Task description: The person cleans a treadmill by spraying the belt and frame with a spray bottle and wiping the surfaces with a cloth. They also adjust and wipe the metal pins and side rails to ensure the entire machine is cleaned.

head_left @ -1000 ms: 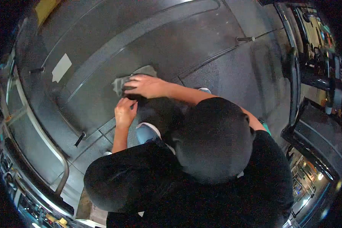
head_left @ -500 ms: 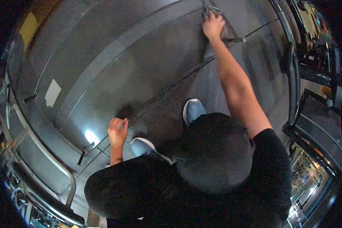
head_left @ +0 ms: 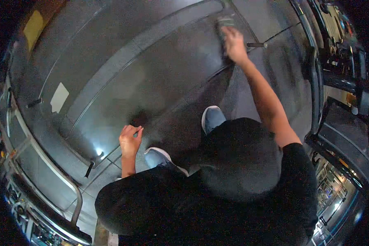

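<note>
Right hand on a blurred cloth at the far end of a dark panel, left hand apart from it

Two bare hands show. The right hand (head_left: 234, 43) reaches far forward, fingers extended, over one grey cloth (head_left: 226, 22); motion blurs both, and whether the fingers grip the cloth or only press it cannot be told. The cloth lies at the far right part of one large dark panel (head_left: 151, 78), near its edge. The left hand (head_left: 129, 141) is well apart, above the near edge, its fingers loosely curled; whether thumb and fingertips meet is unclear, and no object can be made out in it.

Three short dark pegs stand out around the panel: the right peg (head_left: 256, 45) near the right hand, the near peg (head_left: 89, 169) and the left peg (head_left: 34, 103). One pale label (head_left: 60, 97) sits on the left side, one bright glare spot near the near peg.

Two blue-grey shoes show, the left shoe (head_left: 157, 158) and the right shoe (head_left: 212, 119), both partly hidden by dark clothing. The metal frames at both sides are cut off by the dark rim of the view.
</note>
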